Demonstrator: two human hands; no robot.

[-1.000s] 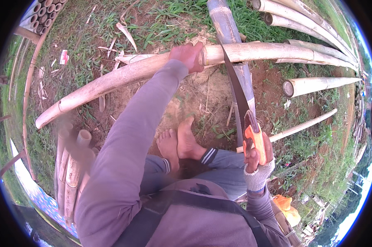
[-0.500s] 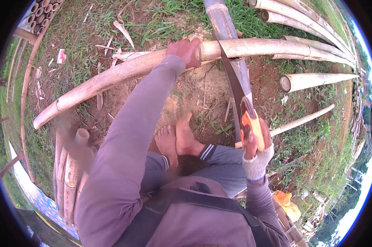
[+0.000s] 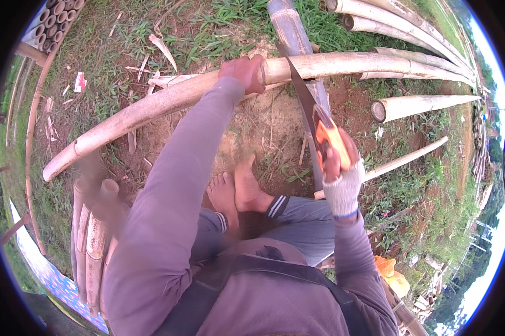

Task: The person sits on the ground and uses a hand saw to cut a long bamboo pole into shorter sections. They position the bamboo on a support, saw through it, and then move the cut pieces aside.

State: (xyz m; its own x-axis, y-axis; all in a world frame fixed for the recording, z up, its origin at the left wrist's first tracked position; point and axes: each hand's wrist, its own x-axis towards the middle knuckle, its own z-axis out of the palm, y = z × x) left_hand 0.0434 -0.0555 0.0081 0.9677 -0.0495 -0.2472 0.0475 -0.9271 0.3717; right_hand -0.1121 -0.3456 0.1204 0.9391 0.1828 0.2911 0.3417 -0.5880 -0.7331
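A long bamboo pole [image 3: 151, 105] lies across the view, resting over a thick grey pole [image 3: 290, 28] that runs away from me. My left hand [image 3: 243, 74] is wrapped over the bamboo from above, just left of a joint ring. In my right hand [image 3: 342, 171], which wears a white fingerless glove, is a hand saw [image 3: 304, 94] with an orange handle. Its dark blade slants across the bamboo a little right of my left hand, with its tip beyond the pole. The frames do not show how deep the blade sits.
Several bamboo poles [image 3: 400, 107] lie at the right and far right. Upright cut bamboo pieces [image 3: 95, 235] stand at the lower left, and a stack of cut tubes [image 3: 51, 25] is at the far left. An orange cloth or bag [image 3: 391, 274] lies at lower right.
My right hand and the saw have moved forward, so the handle is closer to the bamboo. My left hand keeps its grip. The whole view has shifted slightly.
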